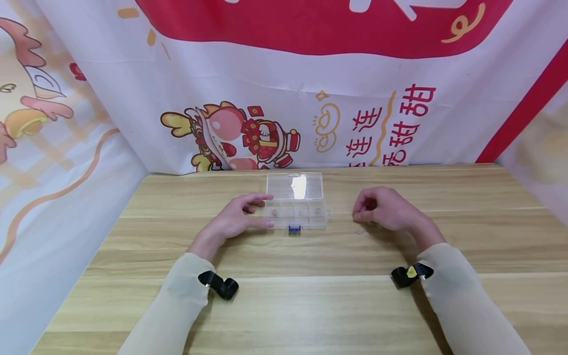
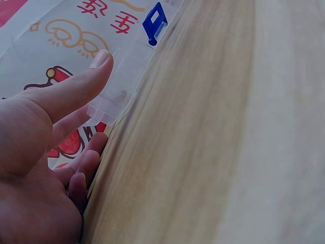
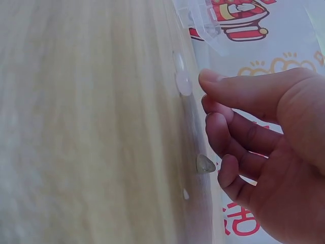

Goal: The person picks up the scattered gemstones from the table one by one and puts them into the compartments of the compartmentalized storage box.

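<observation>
A clear plastic compartment box (image 1: 295,223) lies on the table with its lid (image 1: 284,186) raised at the back and a blue latch (image 1: 295,229) in front. Small pieces show faintly in some compartments. My left hand (image 1: 237,215) spans the box's left end, thumb by the front wall, forefinger by the back edge, both fairly straight. To the right, my right hand (image 1: 388,209) has curled fingers, thumb tip close to forefinger tip; whether something tiny sits between cannot be seen. Near it lie a pale pinkish piece (image 3: 184,83), a greyish translucent stone (image 3: 204,164) and a tiny white piece (image 3: 186,193).
The wood-grain table (image 1: 284,305) runs back to a printed white and red cloth (image 1: 284,69). Another patterned cloth (image 1: 66,148) hangs on the left. A black camera (image 1: 219,285) is strapped to the left wrist, another camera (image 1: 408,276) to the right.
</observation>
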`<state>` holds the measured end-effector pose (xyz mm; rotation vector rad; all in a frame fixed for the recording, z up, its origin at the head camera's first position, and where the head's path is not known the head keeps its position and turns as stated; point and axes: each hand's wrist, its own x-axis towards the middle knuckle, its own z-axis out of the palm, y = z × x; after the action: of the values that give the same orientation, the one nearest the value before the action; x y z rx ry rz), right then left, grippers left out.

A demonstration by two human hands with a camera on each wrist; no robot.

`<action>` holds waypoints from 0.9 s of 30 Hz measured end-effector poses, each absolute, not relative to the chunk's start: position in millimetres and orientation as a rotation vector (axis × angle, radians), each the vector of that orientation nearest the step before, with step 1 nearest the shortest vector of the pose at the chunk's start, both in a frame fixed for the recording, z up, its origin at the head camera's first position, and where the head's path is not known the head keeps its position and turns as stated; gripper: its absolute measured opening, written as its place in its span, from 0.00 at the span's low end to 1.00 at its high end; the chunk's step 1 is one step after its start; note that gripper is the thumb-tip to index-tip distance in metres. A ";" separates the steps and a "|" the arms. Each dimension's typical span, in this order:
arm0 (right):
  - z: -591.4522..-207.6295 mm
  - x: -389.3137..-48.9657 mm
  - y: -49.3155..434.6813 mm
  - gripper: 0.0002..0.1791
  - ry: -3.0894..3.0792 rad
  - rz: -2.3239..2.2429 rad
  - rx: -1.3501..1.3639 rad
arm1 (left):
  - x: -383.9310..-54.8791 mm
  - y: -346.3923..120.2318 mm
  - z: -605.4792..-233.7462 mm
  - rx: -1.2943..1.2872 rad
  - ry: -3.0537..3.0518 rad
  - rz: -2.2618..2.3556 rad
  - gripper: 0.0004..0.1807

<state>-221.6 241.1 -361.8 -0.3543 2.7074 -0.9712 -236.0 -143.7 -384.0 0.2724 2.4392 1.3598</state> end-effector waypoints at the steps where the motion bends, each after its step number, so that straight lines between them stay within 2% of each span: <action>1: -361.9 -221.5 240.6 0.02 2.712 -0.973 -0.352 | -236.4 -143.7 -384.4 0.272 2.439 1.361 0.39; 27: -358.4 -217.5 211.3 0.03 2.779 -1.042 -0.413 | -237.6 -143.6 -386.1 0.275 2.444 1.362 0.38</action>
<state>-217.5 211.3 -358.4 -0.4126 2.7788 -1.0420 -237.6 -143.6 -386.1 0.2751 2.4440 1.3623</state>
